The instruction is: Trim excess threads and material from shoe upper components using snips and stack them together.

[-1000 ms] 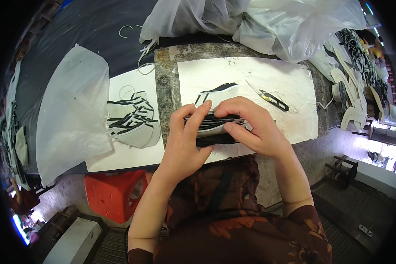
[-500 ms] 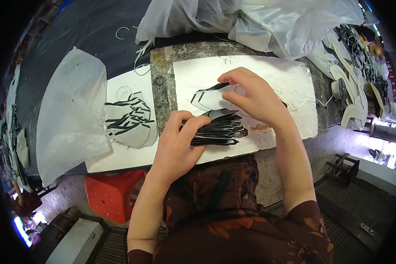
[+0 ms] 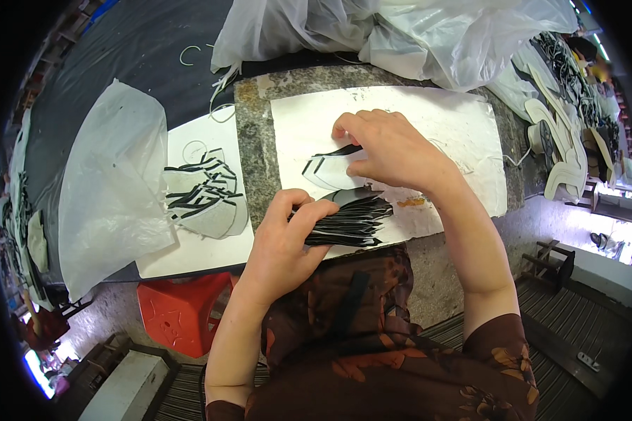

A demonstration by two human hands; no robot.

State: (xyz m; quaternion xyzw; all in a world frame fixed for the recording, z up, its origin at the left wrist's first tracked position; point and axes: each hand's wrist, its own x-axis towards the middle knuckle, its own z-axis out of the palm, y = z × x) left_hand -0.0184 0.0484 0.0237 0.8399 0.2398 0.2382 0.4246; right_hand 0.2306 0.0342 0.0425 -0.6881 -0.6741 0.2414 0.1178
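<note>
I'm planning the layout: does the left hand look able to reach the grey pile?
Probably yes: nothing visible blocks the left hand from the grey pile, though it holds the black stack.

We are counting two hands, the left hand (image 3: pixel 281 242) at eight o'clock and the right hand (image 3: pixel 404 151) at two; one dark stack (image 3: pixel 351 223) near the centre, its layers too tightly pressed for numbering; one loose piece (image 3: pixel 330 167) at twelve; one pile of pieces (image 3: pixel 221 219) at nine, overlapping uncountably; one red stool (image 3: pixel 179 323) at eight; and one white sheet (image 3: pixel 463 133) at two.
</note>
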